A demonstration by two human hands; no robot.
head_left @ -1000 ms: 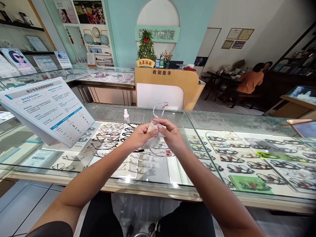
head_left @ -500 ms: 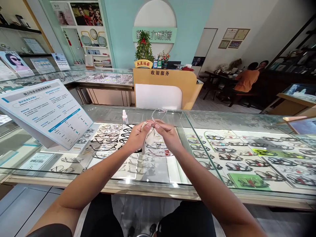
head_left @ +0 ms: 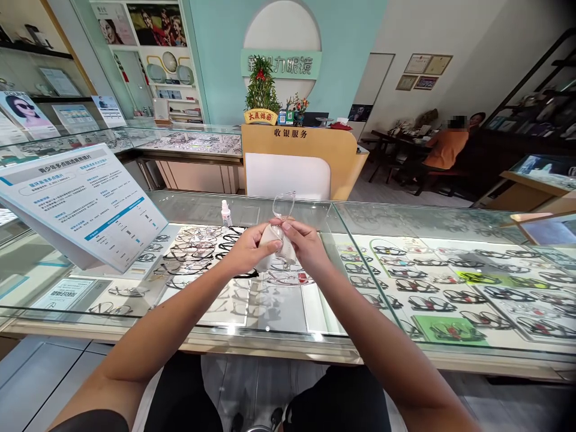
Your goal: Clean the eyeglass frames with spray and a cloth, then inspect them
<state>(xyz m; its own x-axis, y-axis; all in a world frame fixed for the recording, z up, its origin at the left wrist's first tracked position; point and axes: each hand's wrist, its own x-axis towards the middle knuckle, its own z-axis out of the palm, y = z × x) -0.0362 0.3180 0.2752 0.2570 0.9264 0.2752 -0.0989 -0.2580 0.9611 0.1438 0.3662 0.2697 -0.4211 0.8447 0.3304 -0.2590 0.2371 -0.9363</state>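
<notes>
Above the glass display counter, my left hand [head_left: 253,247] is closed on a pale beige cloth [head_left: 278,245], its thumb pressing the cloth against a pair of eyeglasses [head_left: 285,207]. My right hand [head_left: 307,245] pinches the eyeglasses at their near side, close to the left fingers. The thin, light-coloured frame sticks up beyond both hands; its lenses are mostly hidden by fingers and cloth. A small white spray bottle [head_left: 225,213] stands on the glass, just past my left hand.
Rows of eyeglasses [head_left: 414,287] lie inside the glass counter [head_left: 288,343]. A large printed sign [head_left: 85,204] stands on the left. Beyond are a wooden cashier desk [head_left: 301,141] with a plant [head_left: 261,87], and a seated person in orange [head_left: 447,149].
The cloth has shifted and now bunches out between my hands. The eyeglasses have turned, their frame rising more upright above the fingers. The bottle stays put.
</notes>
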